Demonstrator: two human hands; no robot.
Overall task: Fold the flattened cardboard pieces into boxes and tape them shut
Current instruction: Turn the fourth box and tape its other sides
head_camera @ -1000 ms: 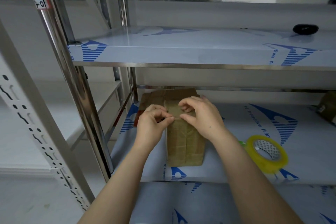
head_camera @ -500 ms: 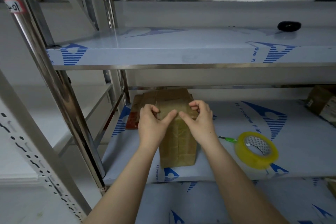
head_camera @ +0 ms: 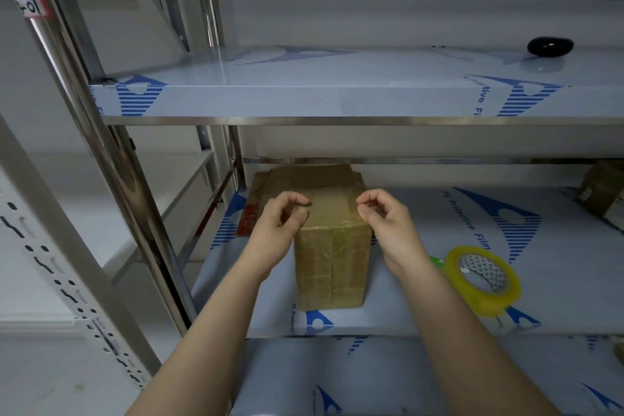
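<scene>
A taped cardboard box (head_camera: 329, 246) stands upright on the middle shelf (head_camera: 422, 317). At its top left edge the left hand (head_camera: 282, 228) has fingers curled, thumb and forefinger pinched together against the tape film. At the top right edge the right hand (head_camera: 385, 223) pinches likewise. Right of the box lies a yellow tape roll (head_camera: 483, 279), near the shelf's front.

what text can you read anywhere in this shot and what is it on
"PE Protective Film" on the blue-printed film covering the middle shelf, right of the cardboard box.
"PE Protective", cut off, on that shelf's front edge below the box.
"tive Fi", partly cut off, on the upper shelf front edge.
"-01", handwritten, on the red-edged tag on the steel post; its start is hidden.
White label on the brown box at far right: too blurred to read.
</scene>
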